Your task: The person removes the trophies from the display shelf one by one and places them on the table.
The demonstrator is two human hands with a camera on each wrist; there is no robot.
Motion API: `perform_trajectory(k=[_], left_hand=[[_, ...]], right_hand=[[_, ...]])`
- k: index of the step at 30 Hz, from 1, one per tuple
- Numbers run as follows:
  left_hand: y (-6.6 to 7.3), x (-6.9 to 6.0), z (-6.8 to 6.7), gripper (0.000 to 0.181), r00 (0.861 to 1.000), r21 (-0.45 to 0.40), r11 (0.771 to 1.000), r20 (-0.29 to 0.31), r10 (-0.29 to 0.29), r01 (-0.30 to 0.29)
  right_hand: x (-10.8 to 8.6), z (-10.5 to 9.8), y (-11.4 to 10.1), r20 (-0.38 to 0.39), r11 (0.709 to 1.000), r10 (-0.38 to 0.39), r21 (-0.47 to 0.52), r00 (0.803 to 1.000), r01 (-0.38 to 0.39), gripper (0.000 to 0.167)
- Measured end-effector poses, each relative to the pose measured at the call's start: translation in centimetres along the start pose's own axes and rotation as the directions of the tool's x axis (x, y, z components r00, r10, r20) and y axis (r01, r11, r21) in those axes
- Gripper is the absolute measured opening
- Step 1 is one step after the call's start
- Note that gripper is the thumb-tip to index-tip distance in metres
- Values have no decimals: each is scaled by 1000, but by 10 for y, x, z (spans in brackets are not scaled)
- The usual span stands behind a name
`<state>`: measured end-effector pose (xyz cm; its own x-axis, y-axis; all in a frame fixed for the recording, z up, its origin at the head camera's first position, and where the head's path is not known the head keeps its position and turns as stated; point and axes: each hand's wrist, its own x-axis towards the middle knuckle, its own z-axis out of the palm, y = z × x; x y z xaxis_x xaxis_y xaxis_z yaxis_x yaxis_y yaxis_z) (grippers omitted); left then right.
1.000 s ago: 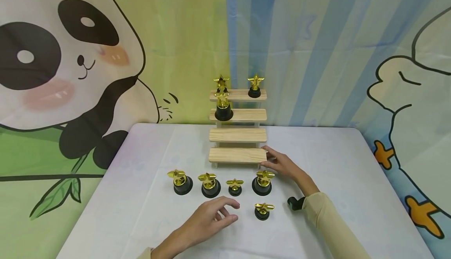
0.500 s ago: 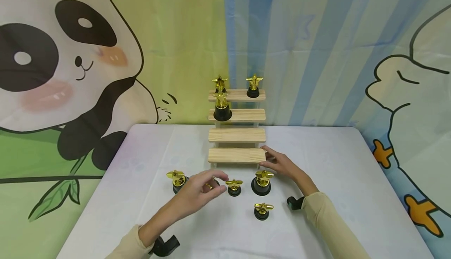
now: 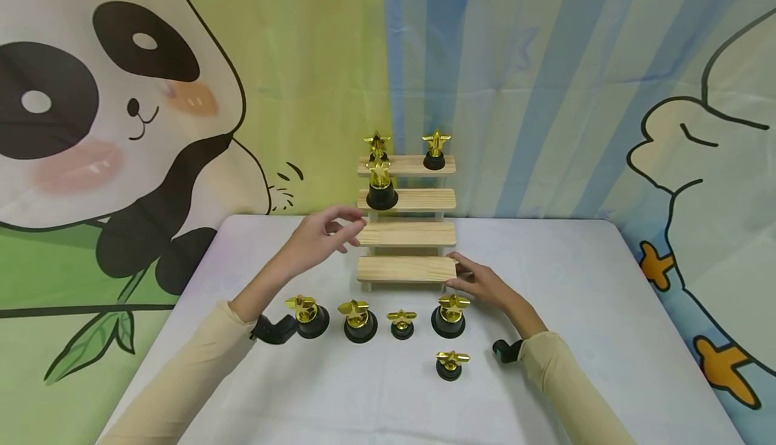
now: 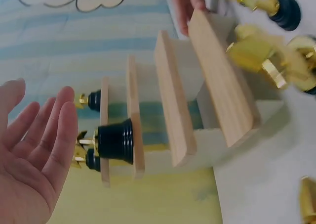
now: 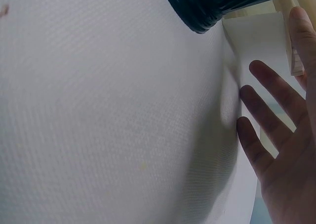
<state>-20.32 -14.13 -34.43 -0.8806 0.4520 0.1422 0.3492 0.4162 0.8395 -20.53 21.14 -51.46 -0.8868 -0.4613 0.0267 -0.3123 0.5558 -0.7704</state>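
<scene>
My left hand hovers at the left end of a four-tier wooden display stand, fingers loosely bent and holding nothing. In the left wrist view its palm and fingers are apart from a black-based trophy. That gold star trophy stands on the second tier from the top, at the left. Two smaller trophies stand on the top tier, a left one partly hidden and a right one. My right hand holds the right end of the bottom tier between thumb and index finger, other fingers spread.
On the white table, a front row has a left trophy, a second trophy, a small one and a large one. Another small trophy stands nearer. A cartoon panda curtain hangs behind.
My left hand has moved up and away from over the front trophies to the stand's left side. My right hand stays at the bottom tier's right end. The trophies have not moved.
</scene>
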Motion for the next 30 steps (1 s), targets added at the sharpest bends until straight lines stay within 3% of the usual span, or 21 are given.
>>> perform_trajectory(k=[4, 6, 9, 12, 14, 17, 22, 30], left_hand=[[-1, 29, -14, 37, 1000, 54, 999, -20, -1, 2], [-1, 42, -18, 37, 998, 144, 989, -57, 33, -25], [0, 58, -21, 37, 989, 292, 956, -125, 80, -41], [-1, 72, -21, 40, 978, 379, 925, -180, 103, -28], [-2, 80, -21, 42, 974, 382, 924, -202, 102, -17], [-6, 92, -20, 45, 972, 340, 940, -219, 91, -11], [-9, 104, -17, 46, 975, 263, 965, -210, 75, -17], [-20, 117, -10, 39, 974, 233, 970, -191, 119, -73]], right_hand=[[0, -1, 0, 1, 1000, 5, 9, 1000, -5, 62], [0, -2, 0, -3, 1000, 4, 10, 1000, -4, 62], [0, -2, 1, -10, 1000, 1, 5, 1000, -1, 61], [0, -2, 1, -6, 1000, -4, 8, 1000, 4, 61], [1, -1, 1, 3, 1000, -7, 9, 1000, 7, 60], [2, 0, 1, 8, 1000, -10, 8, 1000, 10, 60], [2, 0, 1, 4, 1000, -14, 5, 1000, 14, 60], [1, 0, 2, 2, 1000, 0, -13, 1000, 0, 60]])
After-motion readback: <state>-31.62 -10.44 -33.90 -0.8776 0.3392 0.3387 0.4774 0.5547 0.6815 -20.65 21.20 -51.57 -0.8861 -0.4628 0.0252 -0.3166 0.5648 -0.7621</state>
